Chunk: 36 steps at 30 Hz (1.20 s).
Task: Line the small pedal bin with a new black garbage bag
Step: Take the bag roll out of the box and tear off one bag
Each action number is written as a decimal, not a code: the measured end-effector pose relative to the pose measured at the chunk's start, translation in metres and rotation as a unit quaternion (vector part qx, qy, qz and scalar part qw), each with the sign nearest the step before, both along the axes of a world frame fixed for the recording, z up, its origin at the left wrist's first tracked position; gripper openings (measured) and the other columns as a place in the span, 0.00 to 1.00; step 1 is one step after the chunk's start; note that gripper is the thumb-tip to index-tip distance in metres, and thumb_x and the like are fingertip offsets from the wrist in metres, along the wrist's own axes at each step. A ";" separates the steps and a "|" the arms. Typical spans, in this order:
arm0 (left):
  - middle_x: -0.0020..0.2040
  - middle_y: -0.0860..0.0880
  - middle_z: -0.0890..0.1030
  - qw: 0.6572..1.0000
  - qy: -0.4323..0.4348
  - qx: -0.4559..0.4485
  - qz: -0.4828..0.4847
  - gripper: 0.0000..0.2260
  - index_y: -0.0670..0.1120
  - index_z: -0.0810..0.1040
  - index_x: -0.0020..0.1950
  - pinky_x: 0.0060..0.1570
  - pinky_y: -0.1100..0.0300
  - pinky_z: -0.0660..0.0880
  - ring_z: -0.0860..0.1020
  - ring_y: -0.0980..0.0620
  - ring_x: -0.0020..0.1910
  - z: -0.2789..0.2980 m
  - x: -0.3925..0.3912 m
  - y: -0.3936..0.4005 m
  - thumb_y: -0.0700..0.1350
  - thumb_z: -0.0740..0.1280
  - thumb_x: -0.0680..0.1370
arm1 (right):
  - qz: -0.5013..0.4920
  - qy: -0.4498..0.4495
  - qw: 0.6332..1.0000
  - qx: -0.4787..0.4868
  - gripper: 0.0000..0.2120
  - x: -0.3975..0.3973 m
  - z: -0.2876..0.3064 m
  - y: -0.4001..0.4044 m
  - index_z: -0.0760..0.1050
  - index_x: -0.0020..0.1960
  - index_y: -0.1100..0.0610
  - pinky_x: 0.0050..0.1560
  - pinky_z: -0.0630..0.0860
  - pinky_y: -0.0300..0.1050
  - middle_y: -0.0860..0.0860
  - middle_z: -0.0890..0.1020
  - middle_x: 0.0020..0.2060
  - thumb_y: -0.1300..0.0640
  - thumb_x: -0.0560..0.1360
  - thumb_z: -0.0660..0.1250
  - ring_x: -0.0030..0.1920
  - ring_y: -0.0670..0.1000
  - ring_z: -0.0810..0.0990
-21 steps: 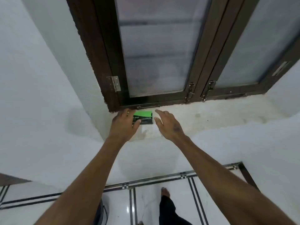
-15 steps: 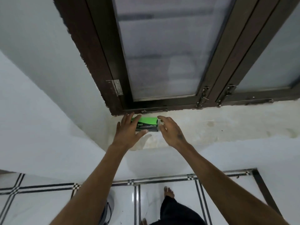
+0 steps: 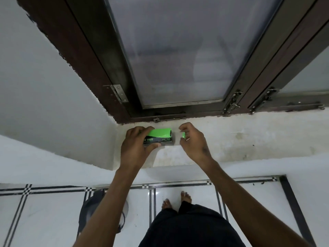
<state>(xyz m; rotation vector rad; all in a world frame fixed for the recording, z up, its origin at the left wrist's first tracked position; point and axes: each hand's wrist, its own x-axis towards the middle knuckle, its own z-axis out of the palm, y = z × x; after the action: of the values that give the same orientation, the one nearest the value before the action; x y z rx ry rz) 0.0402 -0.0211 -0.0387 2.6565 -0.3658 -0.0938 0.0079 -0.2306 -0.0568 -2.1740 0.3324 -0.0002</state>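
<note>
A green and black garbage bag box [image 3: 161,136] lies on the white window sill [image 3: 249,139], close to the left corner. My left hand [image 3: 135,148] wraps around the box's left end and holds it down. My right hand [image 3: 194,141] is just right of the box, with thumb and fingers pinched on a small green end flap [image 3: 183,134] pulled out from the box's right end. No black bag shows. The small pedal bin [image 3: 89,213] stands on the floor at lower left, mostly hidden behind my left forearm.
A dark wooden window frame [image 3: 92,68] with frosted panes and metal latches [image 3: 233,102] rises right behind the sill. White walls close in at left. Below are glossy white floor tiles with black stripes, and my bare feet [image 3: 176,200].
My left hand has closed around the box's left end. My right hand went from touching the right end to pinching the green flap and drawing it out sideways.
</note>
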 end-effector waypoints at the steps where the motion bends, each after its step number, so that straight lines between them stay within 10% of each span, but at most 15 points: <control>1: 0.60 0.48 0.79 1.000 -0.006 0.001 -0.002 0.26 0.51 0.78 0.68 0.54 0.53 0.74 0.72 0.44 0.62 0.002 0.000 0.001 0.57 0.75 0.71 | -0.027 -0.015 0.999 -0.020 0.16 -0.004 -0.001 -0.002 0.74 0.57 0.54 0.48 0.75 0.40 0.49 0.78 0.53 0.67 0.73 0.67 0.50 0.50 0.77; 6: 0.62 0.48 0.78 0.994 -0.077 0.043 -0.060 0.29 0.52 0.79 0.68 0.58 0.47 0.71 0.72 0.43 0.65 0.028 0.006 -0.003 0.55 0.78 0.68 | -0.072 -0.045 0.995 0.059 0.08 -0.018 0.002 0.003 0.76 0.52 0.53 0.42 0.78 0.41 0.48 0.80 0.46 0.64 0.76 0.65 0.42 0.45 0.79; 12: 0.67 0.48 0.74 0.960 -0.161 0.145 -0.179 0.28 0.53 0.73 0.71 0.63 0.46 0.64 0.66 0.44 0.70 0.080 0.026 -0.034 0.55 0.75 0.72 | -0.077 -0.002 0.966 0.248 0.24 -0.025 0.006 0.012 0.74 0.66 0.51 0.54 0.78 0.43 0.48 0.82 0.57 0.66 0.73 0.70 0.54 0.49 0.81; 18: 0.62 0.47 0.77 0.946 -0.188 0.132 -0.230 0.29 0.52 0.77 0.66 0.58 0.47 0.68 0.71 0.43 0.66 0.108 0.031 -0.043 0.55 0.78 0.67 | -0.073 -0.065 0.989 0.110 0.23 -0.026 0.007 -0.005 0.75 0.64 0.57 0.55 0.79 0.49 0.54 0.80 0.56 0.63 0.70 0.75 0.53 0.51 0.79; 29: 0.62 0.47 0.79 0.997 0.010 0.012 -0.070 0.27 0.48 0.78 0.66 0.59 0.52 0.69 0.75 0.42 0.63 0.007 0.019 -0.015 0.51 0.79 0.68 | -0.053 0.018 0.950 -0.308 0.20 -0.059 -0.004 -0.081 0.78 0.60 0.52 0.49 0.72 0.48 0.52 0.78 0.52 0.41 0.74 0.67 0.51 0.54 0.73; 33: 0.67 0.48 0.74 0.999 -0.013 0.012 -0.050 0.34 0.51 0.76 0.70 0.69 0.48 0.66 0.69 0.44 0.70 0.017 0.014 -0.026 0.59 0.79 0.66 | 0.025 0.001 0.952 -0.305 0.20 -0.054 0.000 -0.100 0.76 0.63 0.50 0.55 0.70 0.49 0.51 0.77 0.58 0.42 0.75 0.65 0.57 0.54 0.74; 36: 0.59 0.51 0.79 0.993 -0.089 -0.071 -0.016 0.19 0.52 0.79 0.61 0.58 0.53 0.74 0.75 0.51 0.60 0.032 -0.009 -0.045 0.59 0.72 0.74 | 0.050 0.015 0.976 -0.211 0.15 -0.046 0.009 -0.105 0.76 0.58 0.50 0.47 0.75 0.45 0.49 0.81 0.49 0.47 0.73 0.69 0.48 0.51 0.78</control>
<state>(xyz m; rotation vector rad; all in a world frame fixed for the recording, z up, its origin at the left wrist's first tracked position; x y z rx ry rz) 0.0307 -0.0658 -0.0068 2.5239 -0.4561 0.1535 -0.0377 -0.3356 -0.0478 -2.6136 0.2554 0.0213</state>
